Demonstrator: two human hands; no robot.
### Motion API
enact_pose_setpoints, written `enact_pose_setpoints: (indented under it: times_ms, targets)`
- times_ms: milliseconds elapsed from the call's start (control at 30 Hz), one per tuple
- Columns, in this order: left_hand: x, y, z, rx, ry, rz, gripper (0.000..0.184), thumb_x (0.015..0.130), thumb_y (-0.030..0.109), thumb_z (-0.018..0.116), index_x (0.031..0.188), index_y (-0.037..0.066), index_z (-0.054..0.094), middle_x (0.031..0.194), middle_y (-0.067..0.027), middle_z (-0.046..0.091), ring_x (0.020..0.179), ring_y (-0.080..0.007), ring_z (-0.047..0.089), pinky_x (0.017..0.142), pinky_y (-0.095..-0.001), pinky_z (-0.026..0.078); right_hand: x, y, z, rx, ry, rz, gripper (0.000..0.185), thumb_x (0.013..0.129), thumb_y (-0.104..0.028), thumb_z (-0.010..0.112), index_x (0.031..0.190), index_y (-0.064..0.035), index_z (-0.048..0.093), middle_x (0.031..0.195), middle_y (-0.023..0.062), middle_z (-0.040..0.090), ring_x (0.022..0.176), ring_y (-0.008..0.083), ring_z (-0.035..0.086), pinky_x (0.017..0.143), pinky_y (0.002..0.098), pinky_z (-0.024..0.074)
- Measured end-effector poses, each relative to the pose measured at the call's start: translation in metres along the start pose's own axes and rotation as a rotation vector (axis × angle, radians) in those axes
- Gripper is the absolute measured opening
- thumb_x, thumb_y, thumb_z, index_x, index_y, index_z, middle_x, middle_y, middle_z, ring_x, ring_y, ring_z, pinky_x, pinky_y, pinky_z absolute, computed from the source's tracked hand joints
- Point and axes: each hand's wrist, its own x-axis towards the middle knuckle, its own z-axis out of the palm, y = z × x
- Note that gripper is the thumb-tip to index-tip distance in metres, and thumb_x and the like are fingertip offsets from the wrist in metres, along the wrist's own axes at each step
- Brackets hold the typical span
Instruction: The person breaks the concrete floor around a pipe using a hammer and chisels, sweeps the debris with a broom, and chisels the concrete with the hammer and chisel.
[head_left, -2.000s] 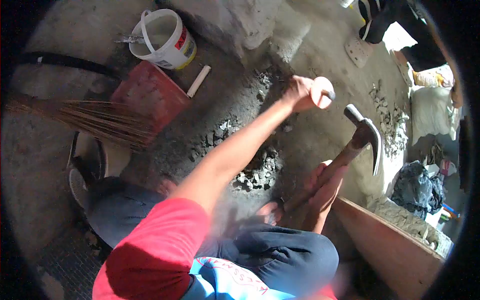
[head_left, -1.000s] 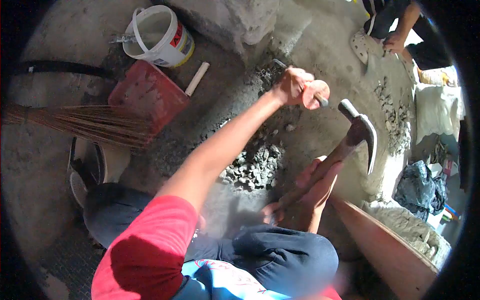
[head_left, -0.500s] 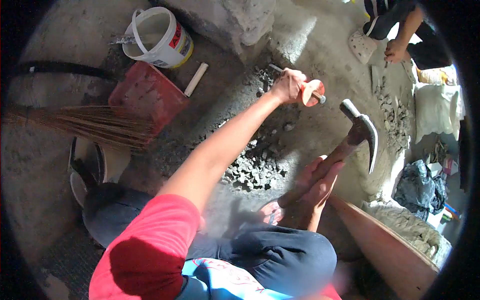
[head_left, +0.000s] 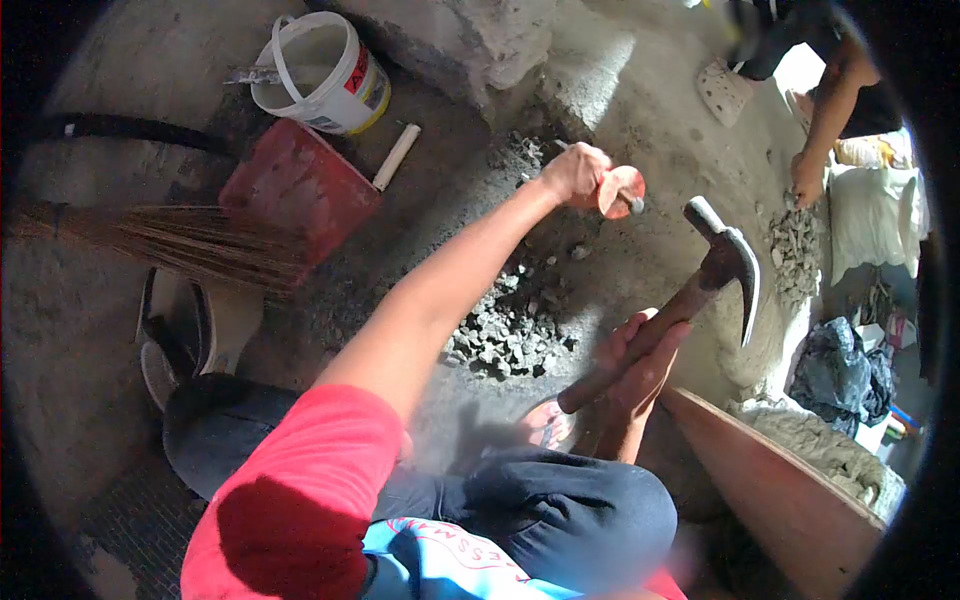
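Observation:
My left hand (head_left: 577, 175) is wrapped round a chisel with a round orange hand guard (head_left: 621, 192). Its thin metal shaft (head_left: 561, 145) pokes out on the far side of my fist, pointing at the rough ground. Lower down on the right, my right hand (head_left: 643, 365) grips the wooden handle of a claw hammer (head_left: 728, 262). The hammer head is raised to the right of the chisel, apart from it. Broken grey rubble (head_left: 515, 335) lies on the ground below my left forearm.
A white bucket (head_left: 350, 95), a red dustpan (head_left: 300, 190) and a stick broom (head_left: 190, 240) lie to the left. At right are a wooden board (head_left: 780, 490), a white sack (head_left: 875, 225) and a black plastic bag (head_left: 840, 370). A co-worker's hand (head_left: 808, 178) reaches towards more rubble (head_left: 795, 250).
The chisel's guard has tilted slightly and shifted a little up and left. My hammer stays nearly where it was. The co-worker's hand has moved down towards the rubble.

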Motion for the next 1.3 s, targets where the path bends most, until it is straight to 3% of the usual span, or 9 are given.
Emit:
enact_pose_setpoints:
  times_ms: [233, 433, 667, 833, 900, 933, 1067, 1233, 1300]
  targets:
    - [0.001, 0.041, 0.034, 0.25, -0.39, -0.412, 0.023, 0.064, 0.025, 0.077, 0.082, 0.013, 0.069, 0.085, -0.0098, 0.07, 0.086, -0.0335, 0.068, 0.079, -0.0436, 0.053, -0.004, -0.001, -0.017, 0.081, 0.037, 0.028, 0.068, 0.09, -0.073, 0.033, 0.083, -0.008, 0.049, 0.055, 0.0022, 0.045, 0.043, 0.0127, 0.043, 0.039, 0.0268, 0.0338]
    - [-0.006, 0.042, 0.032, 0.096, -0.312, -0.355, 0.022, 0.072, 0.026, 0.07, 0.091, 0.014, 0.07, 0.097, -0.013, 0.067, 0.102, -0.0309, 0.064, 0.082, -0.0444, 0.054, -0.006, 0.01, -0.031, 0.17, 0.016, 0.008, 0.067, 0.091, -0.071, 0.034, 0.09, -0.0063, 0.05, 0.057, 0.0019, 0.044, 0.044, 0.0124, 0.043, 0.039, 0.0271, 0.0343]
    - [-0.007, -0.012, 0.04, -0.036, -0.034, -0.13, 0.027, 0.07, 0.033, 0.073, 0.087, 0.014, 0.066, 0.081, -0.0086, 0.067, 0.079, -0.0319, 0.066, 0.067, -0.041, 0.053, 0.014, 0.047, -0.027, 0.328, 0.119, 0.1, 0.067, 0.087, -0.074, 0.039, 0.107, -0.0103, 0.048, 0.074, 0.0053, 0.047, 0.055, 0.0184, 0.047, 0.041, 0.0288, 0.036]
    - [0.004, -0.011, 0.034, -0.109, -0.031, -0.227, 0.035, 0.066, 0.039, 0.076, 0.083, 0.009, 0.067, 0.086, -0.0128, 0.068, 0.085, -0.0342, 0.066, 0.073, -0.041, 0.053, 0.028, 0.07, -0.033, 0.469, 0.11, 0.063, 0.068, 0.086, -0.075, 0.04, 0.101, -0.0091, 0.049, 0.074, 0.0048, 0.048, 0.056, 0.0192, 0.047, 0.042, 0.0311, 0.0369]
    - [0.007, -0.005, 0.029, -0.093, -0.083, -0.294, 0.036, 0.066, 0.04, 0.076, 0.083, 0.009, 0.067, 0.086, -0.013, 0.068, 0.085, -0.0344, 0.066, 0.073, -0.0412, 0.053, 0.046, 0.082, -0.031, 0.612, -0.294, -0.057, 0.07, 0.09, -0.074, 0.029, 0.085, -0.0078, 0.049, 0.068, 0.0047, 0.046, 0.05, 0.0179, 0.042, 0.046, 0.033, 0.0371]
    - [0.01, -0.006, 0.029, -0.049, -0.082, -0.324, 0.038, 0.066, 0.042, 0.076, 0.083, 0.009, 0.067, 0.086, -0.0129, 0.069, 0.085, -0.0343, 0.066, 0.074, -0.0411, 0.054, 0.048, 0.086, -0.017, 0.455, 0.1, 0.088, 0.072, 0.088, -0.076, 0.032, 0.078, -0.0068, 0.048, 0.06, 0.005, 0.044, 0.048, 0.0176, 0.043, 0.044, 0.0328, 0.0373]
    - [0.02, -0.005, 0.028, -0.076, -0.001, -0.35, 0.043, 0.066, 0.048, 0.076, 0.088, 0.011, 0.07, 0.086, -0.0144, 0.069, 0.085, -0.0333, 0.066, 0.074, -0.0403, 0.054, 0.045, 0.026, 0.015, -0.044, 0.195, 0.197, 0.072, 0.093, -0.07, 0.034, 0.072, -0.0033, 0.052, 0.054, 0.0036, 0.047, 0.044, 0.0122, 0.046, 0.04, 0.0266, 0.0381]
    - [0.017, -0.018, 0.038, -0.019, -0.02, -0.326, 0.044, 0.067, 0.049, 0.076, 0.091, 0.012, 0.071, 0.087, -0.0158, 0.069, 0.085, -0.0333, 0.067, 0.075, -0.0404, 0.055, 0.032, 0.038, -0.019, 0.494, -0.012, -0.38, 0.078, 0.082, -0.082, 0.033, 0.081, -0.0067, 0.053, 0.054, 0.0051, 0.046, 0.041, 0.0197, 0.042, 0.042, 0.0297, 0.0358]
    - [0.017, -0.012, 0.037, -0.052, -0.025, -0.362, 0.041, 0.068, 0.047, 0.075, 0.091, 0.012, 0.071, 0.086, -0.0158, 0.069, 0.083, -0.0339, 0.067, 0.075, -0.041, 0.055, 0.046, 0.054, -0.002, 0.502, 0.068, -0.195, 0.076, 0.082, -0.081, 0.035, 0.081, -0.0066, 0.053, 0.055, 0.0054, 0.048, 0.042, 0.0183, 0.042, 0.042, 0.0289, 0.0356]
